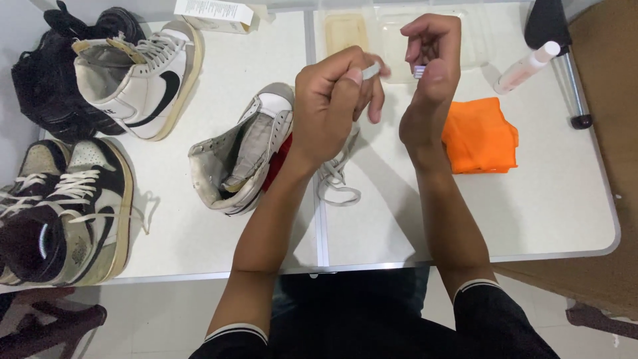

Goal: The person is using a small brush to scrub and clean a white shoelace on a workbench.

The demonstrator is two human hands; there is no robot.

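My left hand is raised over the white table and pinches one end of a white shoelace between thumb and fingers. The lace hangs down behind my wrist and loops on the table. My right hand is held up beside it, pinching the lace's other tip at finger height. A white high-top sneaker with a grey collar and no lace lies on its side just left of my left wrist, with something red under it.
An orange cloth lies folded right of my right wrist. A white spray bottle lies at the back right, a clear plastic tray at the back. Other sneakers and a black-and-cream pair sit at the left.
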